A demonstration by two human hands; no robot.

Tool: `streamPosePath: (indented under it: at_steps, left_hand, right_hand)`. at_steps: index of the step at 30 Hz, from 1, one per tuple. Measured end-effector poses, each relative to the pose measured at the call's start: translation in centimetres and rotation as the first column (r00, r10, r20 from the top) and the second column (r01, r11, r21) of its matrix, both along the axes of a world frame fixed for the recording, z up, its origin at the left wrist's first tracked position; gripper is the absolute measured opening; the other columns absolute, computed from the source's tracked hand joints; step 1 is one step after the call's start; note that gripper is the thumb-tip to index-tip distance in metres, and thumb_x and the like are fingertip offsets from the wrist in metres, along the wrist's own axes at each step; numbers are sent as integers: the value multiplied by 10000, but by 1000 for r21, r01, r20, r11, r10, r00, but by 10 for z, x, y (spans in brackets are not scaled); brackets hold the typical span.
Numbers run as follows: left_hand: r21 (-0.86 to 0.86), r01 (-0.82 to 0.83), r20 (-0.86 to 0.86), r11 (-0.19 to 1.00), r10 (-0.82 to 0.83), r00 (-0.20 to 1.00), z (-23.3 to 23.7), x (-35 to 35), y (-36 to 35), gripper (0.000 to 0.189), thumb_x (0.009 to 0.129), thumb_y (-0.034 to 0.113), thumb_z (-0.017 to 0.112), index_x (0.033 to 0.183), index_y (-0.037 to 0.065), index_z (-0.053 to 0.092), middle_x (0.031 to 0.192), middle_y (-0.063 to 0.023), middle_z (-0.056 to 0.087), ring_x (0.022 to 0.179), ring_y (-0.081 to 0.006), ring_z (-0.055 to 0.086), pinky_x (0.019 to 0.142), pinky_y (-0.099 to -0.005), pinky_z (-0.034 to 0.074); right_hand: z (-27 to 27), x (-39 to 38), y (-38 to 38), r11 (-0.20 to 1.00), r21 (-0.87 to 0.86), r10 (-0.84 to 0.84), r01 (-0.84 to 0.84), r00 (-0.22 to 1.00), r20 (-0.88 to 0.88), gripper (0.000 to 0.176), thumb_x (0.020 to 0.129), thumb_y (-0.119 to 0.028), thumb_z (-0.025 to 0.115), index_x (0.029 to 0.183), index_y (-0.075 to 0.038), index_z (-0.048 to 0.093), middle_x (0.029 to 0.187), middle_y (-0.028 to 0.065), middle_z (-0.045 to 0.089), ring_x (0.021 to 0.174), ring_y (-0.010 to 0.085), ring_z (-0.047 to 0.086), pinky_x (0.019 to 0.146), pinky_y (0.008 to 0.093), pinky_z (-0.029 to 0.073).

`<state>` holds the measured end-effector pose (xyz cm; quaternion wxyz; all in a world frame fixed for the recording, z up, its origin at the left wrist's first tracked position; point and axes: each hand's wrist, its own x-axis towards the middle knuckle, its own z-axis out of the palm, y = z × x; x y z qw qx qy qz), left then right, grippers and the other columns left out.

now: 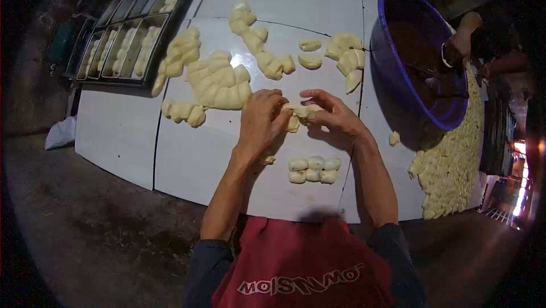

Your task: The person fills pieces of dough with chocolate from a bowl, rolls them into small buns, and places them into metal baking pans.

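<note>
Between my two hands a pale piece of dough (300, 110) is pinched and stretched just above the white table. My left hand (263, 116) has its fingers curled on the dough's left end. My right hand (334, 116) grips the other end between thumb and fingers. Nearer to me lies a small block of rounded dough balls (314, 170) in two rows. To the left of my left hand spreads a large sheet of dough pieces (219, 80), with a smaller strip of dough (183, 111) below it. A dough scrap (266, 161) sits under my left forearm.
A black-framed tray of metal loaf tins (139, 26), several holding dough, stands at the back left. At right is a purple basin (380, 29) with dark brown contents and another person's hand (456, 48) over it. Flattened dough pieces (449, 169) cover the table's right side.
</note>
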<state>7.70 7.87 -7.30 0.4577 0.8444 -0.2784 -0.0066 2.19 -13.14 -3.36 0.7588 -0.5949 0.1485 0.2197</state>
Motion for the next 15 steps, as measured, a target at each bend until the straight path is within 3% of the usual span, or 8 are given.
streamPosePath:
  at_steps: [1, 2, 5, 6, 9, 11, 13, 15]
  left_hand:
    - [4, 7, -2, 1000, -7, 1000, -1, 1, 1, 266, 823, 227, 705, 952, -5, 695, 1121, -211, 665, 1069, -388, 606, 941, -459, 465]
    - [16, -18, -18, 1000, 18, 1000, -1, -2, 0, 207, 820, 179, 708, 945, 15, 702, 1128, -164, 663, 1102, -351, 579, 949, -450, 437]
    - [-1, 6, -53, 1000, -6, 999, 4, -1, 0, 200, 823, 175, 705, 937, 11, 700, 1126, -165, 663, 1101, -350, 582, 946, -455, 437]
    - [-32, 9, -103, 999, -12, 995, 1, -1, 1, 268, 795, 182, 717, 997, 9, 690, 1148, -166, 656, 1110, -349, 581, 948, -465, 436]
    - [-24, 22, -43, 999, -23, 999, 4, -3, 5, 415, 763, 209, 723, 1129, 26, 654, 1205, -158, 631, 1152, -336, 564, 982, -468, 404]
    - [89, 19, 36, 996, -22, 999, 13, -11, 4, 572, 754, 257, 724, 1269, 53, 583, 1301, -138, 574, 1245, -306, 508, 1025, -487, 326]
    - [72, 10, 143, 997, -20, 990, 15, -13, -4, 498, 789, 267, 719, 1232, 71, 603, 1184, -107, 635, 1174, -280, 552, 1014, -508, 325]
    - [144, 54, 47, 988, -61, 997, 27, -16, -13, 413, 814, 258, 710, 1181, 85, 632, 1076, -78, 665, 1101, -258, 585, 1005, -518, 327]
  right_hand:
    - [0, 3, 3, 987, -117, 109, -108, 994, 2, 491, 797, -53, 712, 1264, -34, 561, 1020, 29, 630, 936, 125, 594, 806, 281, 515]
    - [0, 2, 9, 974, -199, 119, -109, 992, 40, 377, 801, -72, 730, 1154, -24, 607, 1001, 30, 630, 924, 105, 585, 790, 259, 504]
    - [-17, 1, 12, 930, -360, 96, -69, 994, 58, 308, 822, -79, 726, 1097, -21, 600, 975, 39, 623, 919, 96, 578, 772, 237, 499]
    - [-13, -2, 18, 892, -451, 75, -2, 987, 144, 330, 842, -164, 691, 1104, 8, 588, 922, 54, 616, 785, 101, 552, 668, 255, 471]
    - [-11, -5, 24, 954, -197, -192, 225, 966, 176, 302, 854, -148, 670, 1092, 19, 591, 912, 44, 607, 782, 101, 555, 671, 245, 473]
    - [-11, -4, 19, 970, -141, -191, 201, 978, 79, 292, 890, -130, 675, 1117, 32, 591, 965, 54, 623, 814, 97, 576, 689, 223, 483]
    - [15, -5, 25, 977, -112, -182, 180, 983, -11, 267, 893, -134, 687, 1091, 24, 602, 948, 65, 635, 797, 101, 585, 682, 228, 489]
    - [3, -5, 22, 976, -152, -147, 159, 985, 86, 225, 882, -133, 691, 1034, 16, 619, 898, 58, 638, 784, 101, 588, 677, 233, 492]
